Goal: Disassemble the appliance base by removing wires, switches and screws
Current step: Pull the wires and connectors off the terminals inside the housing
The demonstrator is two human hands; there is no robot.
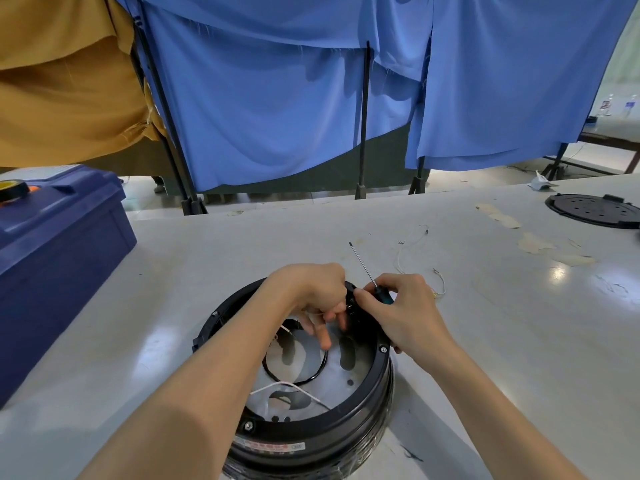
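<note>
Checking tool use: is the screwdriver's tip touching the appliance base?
Apart. Head view: the right hand holds the screwdriver, tip pointing away over the table, clear of the base.

A dark blue plastic box point(59, 237) sits at the left of the pale desk point(242, 244), with a roll of tape point(14, 189) on its lid. Behind the desk, blue curtains point(277, 98) hang on black poles point(363, 116). A mustard cloth point(62, 81) hangs beside them at the left.

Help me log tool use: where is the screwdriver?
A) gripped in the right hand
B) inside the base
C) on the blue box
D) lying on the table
A: the right hand grips the screwdriver by its handle, at the far rim of the appliance base.
</note>
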